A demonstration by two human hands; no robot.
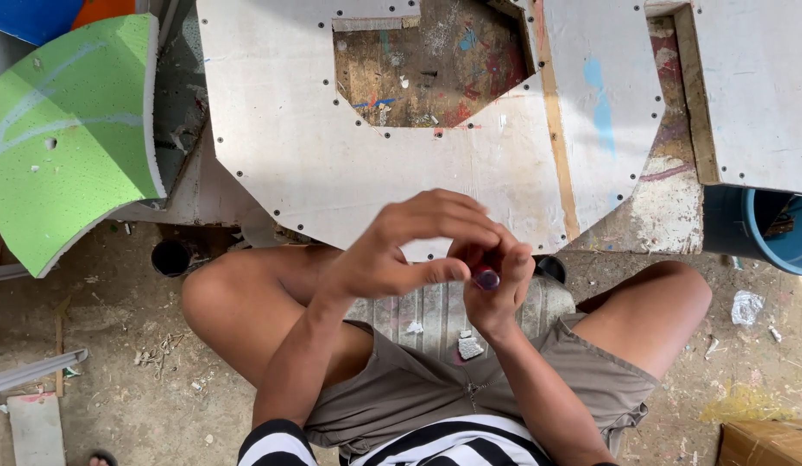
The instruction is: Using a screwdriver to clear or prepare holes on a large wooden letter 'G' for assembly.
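Observation:
Both my hands meet in front of me, above my lap, as I sit with knees spread. My right hand (496, 285) is curled around a small dark purple object (486, 278), of which only the rounded end shows. My left hand (410, 246) arches over it, thumb and fingertips pinching at the top of the object. What the object is I cannot tell. Below my hands lies a small grey chip (469, 347) on the striped seat between my legs.
A white cut board with a large angular hole (315, 147) lies ahead on the ground. A green curved panel (64, 129) is at left, a blue bucket (785, 242) at right, a cardboard box (768, 444) bottom right, a dark pipe end (170, 257) by my left knee.

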